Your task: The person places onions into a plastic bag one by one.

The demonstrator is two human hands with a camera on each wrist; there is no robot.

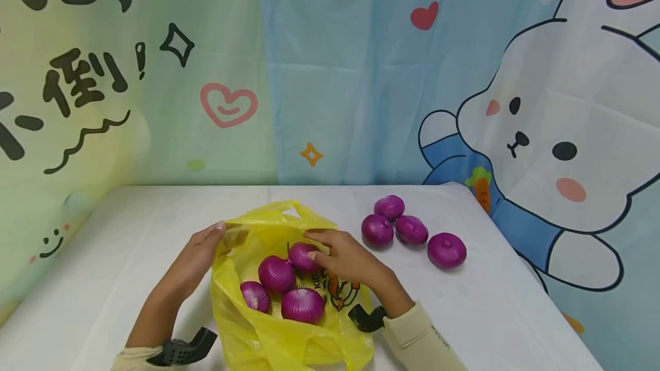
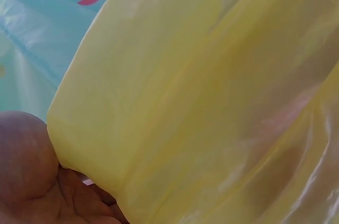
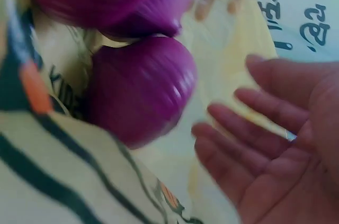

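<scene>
A yellow plastic bag [image 1: 242,325] lies open on the table with several purple onions in it, among them a large front onion [image 1: 303,306]. My left hand [image 1: 198,259] pinches the bag's left edge. In the left wrist view the yellow film [image 2: 159,102] runs between thumb and fingers and hides the bag's contents. Over the bag's right side is my right hand [image 1: 344,257], close to the rear onion [image 1: 303,256]. The right wrist view shows the right hand's fingers spread and relaxed, a gap between them and the nearest onion [image 3: 143,91].
To the right of the bag, several more purple onions lie on the white table [image 1: 505,314]: three in a cluster [image 1: 377,231] and a single onion [image 1: 446,251] apart from them. A printed cloth [image 1: 330,73] with a cartoon rabbit hangs behind the table.
</scene>
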